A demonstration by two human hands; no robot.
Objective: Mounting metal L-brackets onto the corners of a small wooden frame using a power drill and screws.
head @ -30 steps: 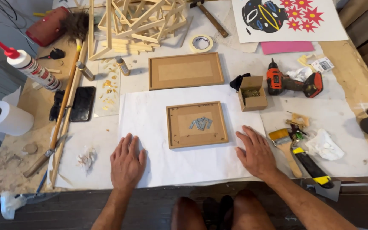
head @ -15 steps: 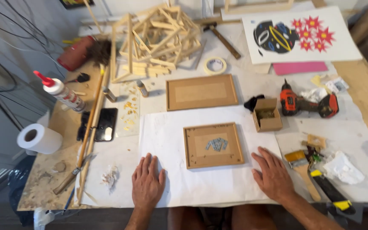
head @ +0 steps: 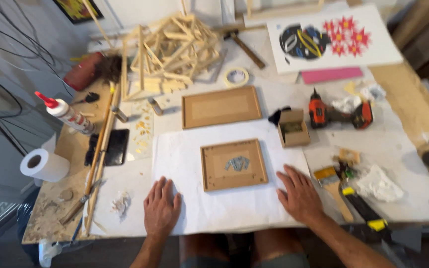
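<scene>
A cluttered workbench (head: 403, 149) carries a white paper sheet (head: 184, 164); left hand (head: 161, 208) at seven o'clock and right hand (head: 300, 194) at five lie flat, fingers spread, empty; small wooden frame (head: 233, 164) lies between them, untouched.

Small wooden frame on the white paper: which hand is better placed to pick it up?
Probably the right hand. Its fingers lie nearer the small wooden frame, by its lower right corner. The left hand rests flat on the white paper, farther away.
</scene>
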